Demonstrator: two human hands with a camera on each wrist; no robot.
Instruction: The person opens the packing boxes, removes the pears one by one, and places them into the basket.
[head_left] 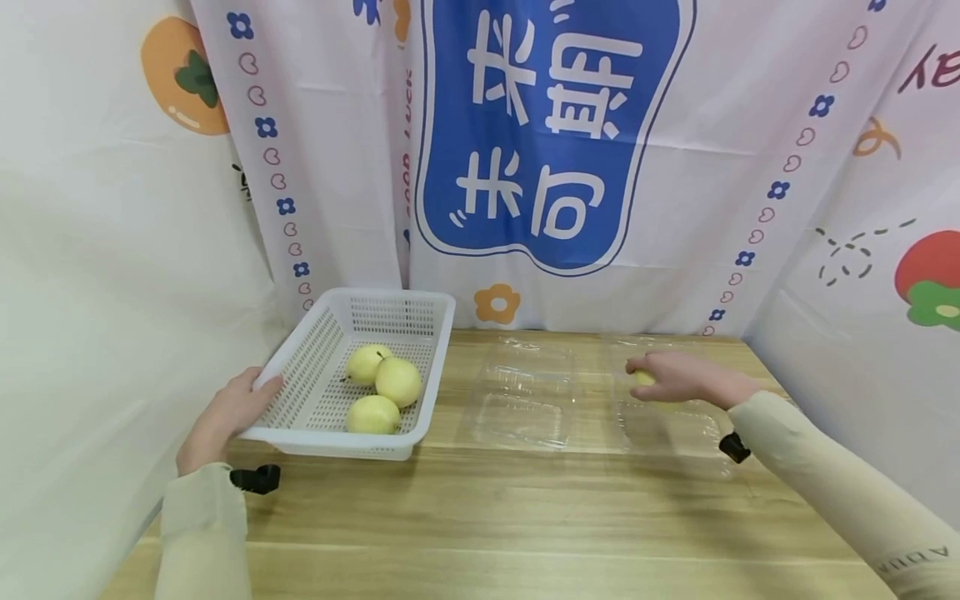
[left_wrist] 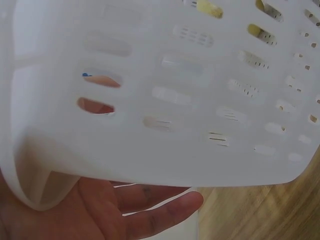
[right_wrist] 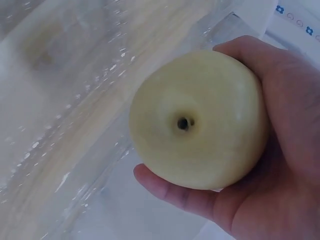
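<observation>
A white perforated plastic basket (head_left: 431,417) stands at the left of the table with three pale yellow pears (head_left: 397,382) inside. My left hand (head_left: 238,406) grips its left rim; in the left wrist view the basket wall (left_wrist: 190,155) hides part of that hand (left_wrist: 100,210). My right hand (head_left: 681,377) holds another pear (right_wrist: 200,120) over the right-hand clear plastic container (head_left: 675,429). Thumb and fingers of the right hand (right_wrist: 295,150) curl round the fruit in the right wrist view, where its dimpled end faces the camera.
Between the basket and the right-hand container lies a second clear container (head_left: 521,417) with its lid folded back. The wooden table (head_left: 480,517) meets a printed cloth (head_left: 337,167) at the back, and white cloth hangs on both sides.
</observation>
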